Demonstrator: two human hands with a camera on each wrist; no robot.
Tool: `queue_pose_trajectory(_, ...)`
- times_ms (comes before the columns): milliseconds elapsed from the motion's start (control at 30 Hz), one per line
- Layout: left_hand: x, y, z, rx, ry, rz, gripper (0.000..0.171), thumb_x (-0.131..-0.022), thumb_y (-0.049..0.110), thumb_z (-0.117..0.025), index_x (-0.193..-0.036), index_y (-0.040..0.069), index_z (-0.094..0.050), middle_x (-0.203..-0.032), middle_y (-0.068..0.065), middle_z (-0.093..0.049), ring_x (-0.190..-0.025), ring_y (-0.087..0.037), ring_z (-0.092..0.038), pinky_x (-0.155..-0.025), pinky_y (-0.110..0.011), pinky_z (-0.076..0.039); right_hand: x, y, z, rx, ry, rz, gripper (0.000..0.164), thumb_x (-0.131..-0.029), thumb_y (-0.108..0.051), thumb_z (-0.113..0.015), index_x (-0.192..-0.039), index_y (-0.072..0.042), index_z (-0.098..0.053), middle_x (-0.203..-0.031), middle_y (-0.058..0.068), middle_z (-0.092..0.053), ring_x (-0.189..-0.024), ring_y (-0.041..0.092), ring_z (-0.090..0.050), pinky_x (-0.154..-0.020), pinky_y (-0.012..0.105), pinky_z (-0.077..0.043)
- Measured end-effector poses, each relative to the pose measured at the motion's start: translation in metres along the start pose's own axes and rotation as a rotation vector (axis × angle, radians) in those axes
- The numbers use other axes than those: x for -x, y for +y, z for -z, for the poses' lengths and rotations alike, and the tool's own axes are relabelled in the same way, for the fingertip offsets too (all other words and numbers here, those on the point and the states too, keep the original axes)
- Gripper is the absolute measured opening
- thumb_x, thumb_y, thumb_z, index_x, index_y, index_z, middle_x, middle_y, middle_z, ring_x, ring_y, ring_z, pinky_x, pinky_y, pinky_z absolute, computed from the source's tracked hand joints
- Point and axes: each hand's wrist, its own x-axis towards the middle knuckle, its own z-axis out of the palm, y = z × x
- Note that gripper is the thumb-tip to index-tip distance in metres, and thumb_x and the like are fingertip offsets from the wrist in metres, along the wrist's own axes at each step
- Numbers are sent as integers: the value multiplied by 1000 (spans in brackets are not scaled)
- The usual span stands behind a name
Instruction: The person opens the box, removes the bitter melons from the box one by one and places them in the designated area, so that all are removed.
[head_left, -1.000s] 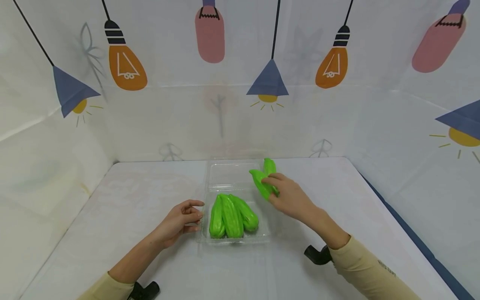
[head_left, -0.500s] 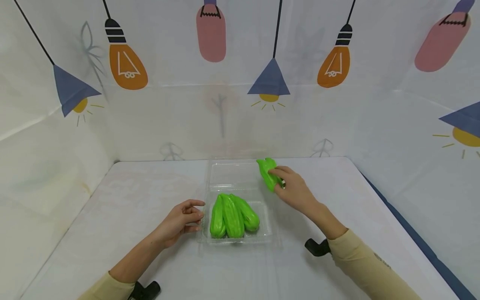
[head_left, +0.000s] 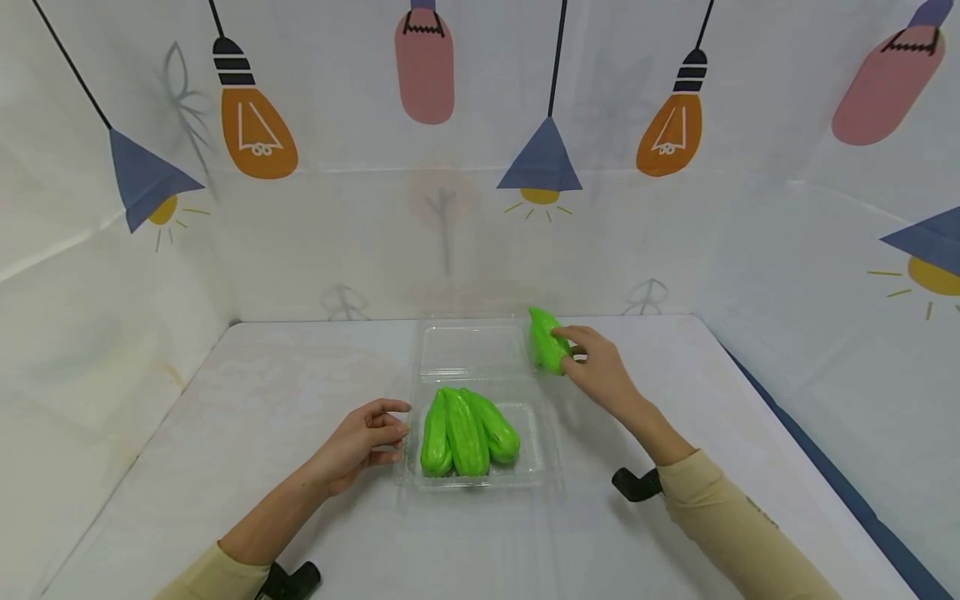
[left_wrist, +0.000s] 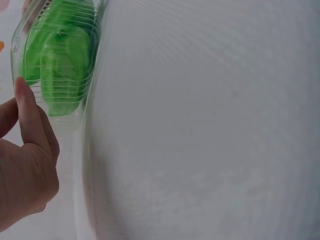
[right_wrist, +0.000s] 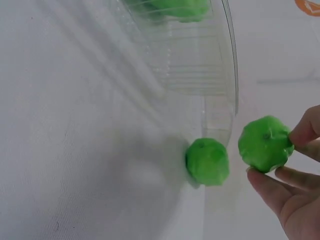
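My right hand [head_left: 600, 371] pinches a bright green, ridged, pepper-shaped vegetable [head_left: 546, 337] between thumb and fingertips, right of a clear plastic container's raised lid [head_left: 472, 348]. In the right wrist view, the rounded end of this vegetable [right_wrist: 265, 144] shows above the table, beside a second one [right_wrist: 207, 161] that stays mostly hidden in the head view. Three more green vegetables [head_left: 467, 433] lie side by side in the container base [head_left: 531, 433]. My left hand [head_left: 360, 442] rests at the container's left side, its fingers [left_wrist: 30, 110] loosely extended against the rim.
The white table [head_left: 285, 375] is enclosed by white cloth walls [head_left: 337, 242] printed with lamps and bulbs. A black camera mount sits under each wrist, the right one [head_left: 636, 485] hanging close over the tabletop.
My right hand has shifted slightly away and to the right with the pinched vegetable, which now overlaps the second one. The left hand and the container stay in place.
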Motion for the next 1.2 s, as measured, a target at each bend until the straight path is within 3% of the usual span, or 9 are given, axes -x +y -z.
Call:
queue_pose_trajectory(300, -2, -1, 0, 2, 14, 16, 56, -97, 17, -64, -145, 1, -39, -93, 2, -57, -75, -7, -59, -67, -20, -59, -4, 20, 4, -51, 17, -114, 51, -90, -7, -54, -140, -10, -55, -146, 15, -51, -115, 42, -64, -80, 42, -61)
queue_pose_trajectory(700, 1, 3, 0, -16, 9, 6, 57, -98, 17, -63, -145, -2, -37, -92, 2, -57, -76, -7, -59, -68, -20, -59, -8, 40, 6, -40, 23, -165, 52, -91, -10, -52, -142, -7, -53, -147, 18, -50, -114, 43, -63, -85, 47, -58)
queue_pose_trajectory(1200, 2, 5, 2, -31, 23, 7, 57, -98, 17, -63, -145, -2, -37, -92, 1, -57, -76, -7, -59, -68, -20, -59, -19, 58, 5, -10, -14, -239, 53, -90, -11, -51, -143, -7, -53, -149, 21, -47, -118, 43, -62, -77, 29, -50)
